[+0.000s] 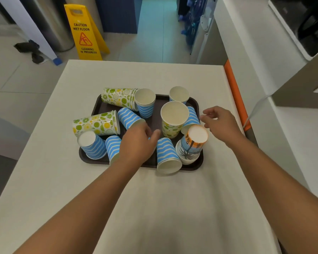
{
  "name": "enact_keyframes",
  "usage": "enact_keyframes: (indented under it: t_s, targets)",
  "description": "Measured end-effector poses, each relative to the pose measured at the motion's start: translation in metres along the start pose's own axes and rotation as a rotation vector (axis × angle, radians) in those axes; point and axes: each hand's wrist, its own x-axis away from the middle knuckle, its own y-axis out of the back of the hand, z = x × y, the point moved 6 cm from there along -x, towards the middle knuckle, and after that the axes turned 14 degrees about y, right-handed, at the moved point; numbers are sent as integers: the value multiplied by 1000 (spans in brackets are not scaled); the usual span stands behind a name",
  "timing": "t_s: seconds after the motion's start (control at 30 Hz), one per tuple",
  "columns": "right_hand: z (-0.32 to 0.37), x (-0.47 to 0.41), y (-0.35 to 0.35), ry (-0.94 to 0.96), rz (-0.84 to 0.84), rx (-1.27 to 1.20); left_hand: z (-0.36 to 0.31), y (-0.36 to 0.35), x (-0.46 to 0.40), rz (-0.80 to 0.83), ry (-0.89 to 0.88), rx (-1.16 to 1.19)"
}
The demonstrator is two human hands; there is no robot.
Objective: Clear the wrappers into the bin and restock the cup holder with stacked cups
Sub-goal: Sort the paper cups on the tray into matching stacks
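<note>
Head view: only one camera here, looking down on a white table [154, 198] with a dark tray [154, 123] of scattered paper cups.
Left hand: left hand [138, 143] sits low over the tray's middle, fingers curled down among the blue-striped cups; whether they already pinch one I cannot tell.
Right hand: right hand [220, 121] hovers just beside the tray's right edge, fingers loosely apart, holding nothing.
Cups: upright lemon-print cup [173, 121] stands mid-tray; a tipped striped cup [129, 118] lies touching the left hand; a palm-print cup [193, 142] rests upside down on another at the right; lemon-print stack [117, 97] lies on its side at the back.
Wrappers, bin, holder: none clearly in view.
Step in hand: likely gathering like cups into a stack.
Doing it well: lift one cup by its wall, nest matching sizes mouth-up, steady the receiving cup with the free hand, avoid crushing rims.
</note>
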Motion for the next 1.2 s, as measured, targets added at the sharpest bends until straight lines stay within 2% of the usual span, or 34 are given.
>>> enact_keyframes:
  t_s: [0.13,0.3,0.47,0.6,0.77,1.03,1.2]
  targets:
    - [-7,-23,-22,-53,111,145,17,-17,2,130,119,-260]
    - [-7,-40,-39,-67,213,285,9,-32,11,205,170,-285]
    - [-14,-40,-50,-153,291,295,5,-44,22,302,183,-333]
    - [-21,-39,-49,-223,232,226,4,-46,22,298,191,-302]
    - [-12,-34,-20,-251,1,104,8,-37,18,265,207,-256]
    - [64,-9,35,-53,-259,-85,6,-7,17,168,33,-123]
    - [106,23,37,61,-214,-109,4,-6,31,181,-113,-117]
